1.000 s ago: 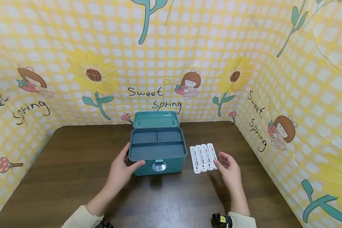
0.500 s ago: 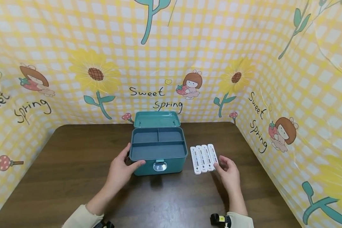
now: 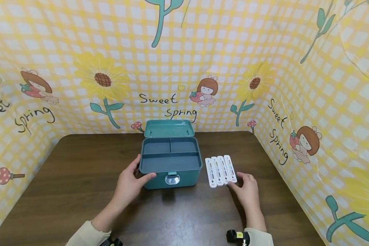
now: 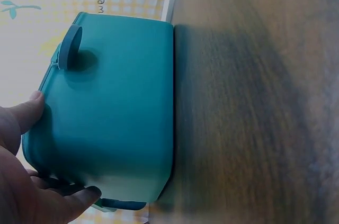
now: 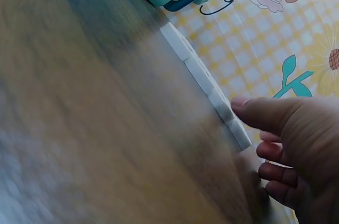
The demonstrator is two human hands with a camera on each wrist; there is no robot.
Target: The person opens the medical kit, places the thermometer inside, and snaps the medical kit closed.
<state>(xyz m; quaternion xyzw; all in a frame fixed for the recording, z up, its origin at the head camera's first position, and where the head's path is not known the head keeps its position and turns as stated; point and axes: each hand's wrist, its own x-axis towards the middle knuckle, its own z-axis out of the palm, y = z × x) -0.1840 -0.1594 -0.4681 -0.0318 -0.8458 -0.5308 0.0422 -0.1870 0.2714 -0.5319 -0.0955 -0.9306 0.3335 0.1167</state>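
A teal storage box (image 3: 172,180) stands at the table's middle with its lid (image 3: 169,128) raised. A grey tray (image 3: 171,162) with three compartments fills its top. My left hand (image 3: 129,182) holds the box's near left corner, thumb on the front rim and fingers against the left side. Right of the box, several slim white strips (image 3: 219,171) lie side by side, printed like small thermometers. Beside the rightmost strip's near end is my right hand (image 3: 249,191), fingers loosely bent. Its thumb (image 5: 259,112) is at the strips' near edge; whether it touches is unclear.
A brown wooden table (image 3: 80,177) lies under everything. Yellow checked cloth (image 3: 221,44) hangs behind it and along both sides. A clear latch (image 3: 172,179) sits on the box's front. Both wrists wear a small black camera (image 3: 238,236).
My right hand has slid slightly toward me, its thumb moving from the rightmost strip's side to near the strips' near end. The left hand and box stay put.
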